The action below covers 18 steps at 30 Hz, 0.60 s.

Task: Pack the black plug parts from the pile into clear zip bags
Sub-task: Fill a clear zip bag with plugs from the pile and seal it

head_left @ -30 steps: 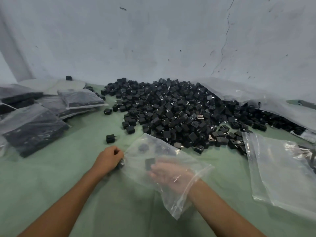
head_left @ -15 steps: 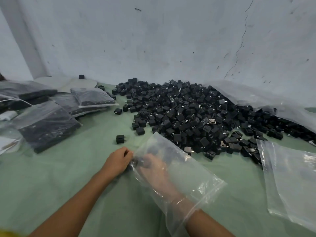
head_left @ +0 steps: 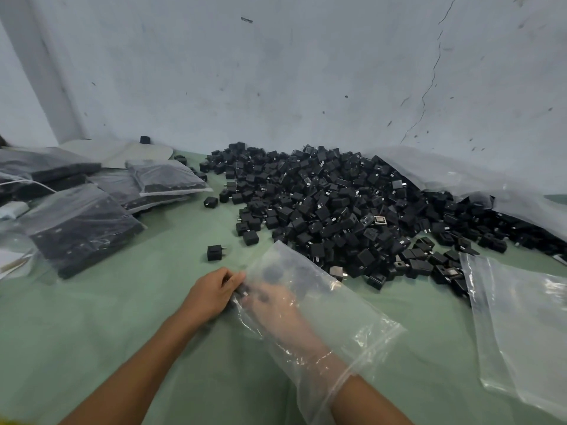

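Currently, stock is standing as follows. Pile (head_left: 337, 204): lying large and loose on the green sheet (head_left: 92, 348) against the wall (head_left: 276, 72); by my reading, most of the job is waiting here. Packed bags (head_left: 82, 225): several lying flat and overlapping at far left, each showing a dark slab of parts; this share is looking done. Stray plug (head_left: 214, 252): sitting alone on the sheet, between the pile and the left hand (head_left: 211, 294). Spare bag (head_left: 521, 326): lying at right, just beside the pile's near edge and looking empty. Bag (head_left: 337, 305) in work: lying on the sheet in front of the pile, carrying only a few dark plugs (head_left: 273, 273) near its closed end, blurred through the film; its filling is looking barely begun, and sealing is not yet done. Left hand: coming in from lower left, forearm stretching across the sheet, fingers curling, grip clamping the bag's closed end from outside. Right hand (head_left: 276, 305): reaching deep inside the bag, the mouth bunching round the wrist, fingertips (head_left: 256, 297) lying at the closed end just beside the left hand. Whether its grip is closing on a plug or lying apart, the film is hiding, so I cannot tell.
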{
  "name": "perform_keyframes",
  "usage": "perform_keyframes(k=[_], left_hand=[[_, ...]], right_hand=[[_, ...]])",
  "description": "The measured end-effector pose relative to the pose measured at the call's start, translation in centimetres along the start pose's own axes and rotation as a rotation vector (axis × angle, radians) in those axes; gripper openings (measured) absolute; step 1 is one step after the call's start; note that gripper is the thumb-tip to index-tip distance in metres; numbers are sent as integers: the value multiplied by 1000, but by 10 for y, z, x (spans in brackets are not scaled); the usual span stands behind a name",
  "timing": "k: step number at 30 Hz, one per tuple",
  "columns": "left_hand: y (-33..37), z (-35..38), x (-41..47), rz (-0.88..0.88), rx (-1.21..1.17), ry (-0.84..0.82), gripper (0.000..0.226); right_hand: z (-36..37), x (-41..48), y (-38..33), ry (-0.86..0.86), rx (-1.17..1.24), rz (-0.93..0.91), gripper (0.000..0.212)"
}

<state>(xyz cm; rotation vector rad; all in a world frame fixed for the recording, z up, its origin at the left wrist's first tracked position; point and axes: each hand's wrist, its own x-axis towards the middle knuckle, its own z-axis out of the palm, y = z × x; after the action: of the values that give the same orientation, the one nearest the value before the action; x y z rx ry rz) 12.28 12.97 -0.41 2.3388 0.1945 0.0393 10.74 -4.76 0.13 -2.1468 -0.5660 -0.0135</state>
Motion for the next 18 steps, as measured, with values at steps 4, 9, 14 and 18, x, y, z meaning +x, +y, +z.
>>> perform_keyframes(k=[4,9,14,18], left_hand=[[-3,1,2,-10,27,-4,36],[-2,0,9,-23,67,-29,36],[1,1,10,-37,107,-41,39],[4,3,10,-54,140,-31,39]], right_hand=[[14,1,0,7,13,93,22],[23,5,4,114,-200,175,23],[31,8,3,129,-366,182,24],[32,13,-10,237,-498,209,16]])
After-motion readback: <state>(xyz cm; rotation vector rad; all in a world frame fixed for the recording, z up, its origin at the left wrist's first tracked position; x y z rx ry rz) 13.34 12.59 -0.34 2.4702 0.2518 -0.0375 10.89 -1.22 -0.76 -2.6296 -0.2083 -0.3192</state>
